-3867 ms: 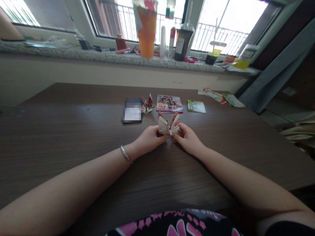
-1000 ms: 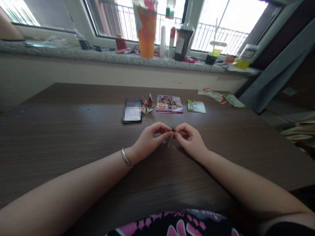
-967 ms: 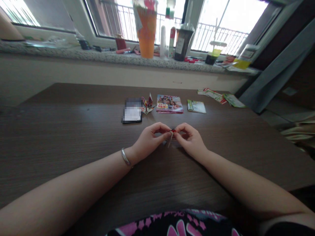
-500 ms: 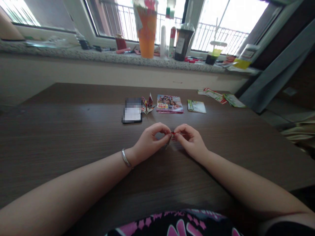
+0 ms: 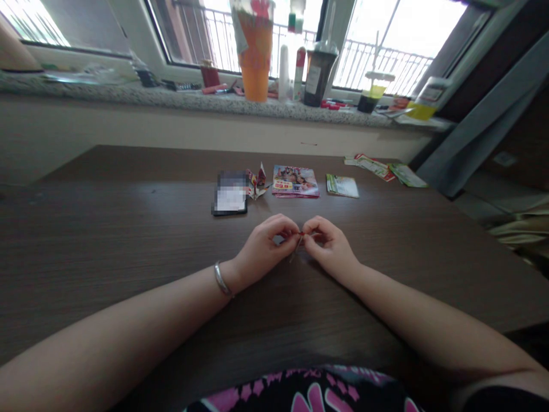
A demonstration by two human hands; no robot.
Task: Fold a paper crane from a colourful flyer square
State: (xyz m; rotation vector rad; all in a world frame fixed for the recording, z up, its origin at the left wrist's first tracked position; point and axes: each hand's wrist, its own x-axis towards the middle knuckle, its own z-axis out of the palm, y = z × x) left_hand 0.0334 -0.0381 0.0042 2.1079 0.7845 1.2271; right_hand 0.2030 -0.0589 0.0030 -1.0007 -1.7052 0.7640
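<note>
Close together above the brown table (image 5: 141, 246), my left hand (image 5: 270, 240) and my right hand (image 5: 330, 243) pinch a small piece of folded paper (image 5: 297, 246) between thumbs and forefingers. A bit of red shows at the top of the paper, and a thin pale edge hangs below; my fingers hide most of it. Beyond my hands lies a folded paper crane (image 5: 257, 184) with a printed pattern. It sits against a dark-framed phone or tablet (image 5: 230, 194) whose screen is blurred out.
A stack of colourful printed leaflets (image 5: 295, 182) lies behind my hands, with a smaller green-and-white paper stack (image 5: 342, 186) to its right. More paper strips (image 5: 373, 167) lie at the far right. Cups, bottles and an orange tumbler (image 5: 256, 63) line the stone windowsill (image 5: 180, 98).
My fingertips have drawn slightly closer together on the paper, and less of it shows between them. Things on the table have stayed put.
</note>
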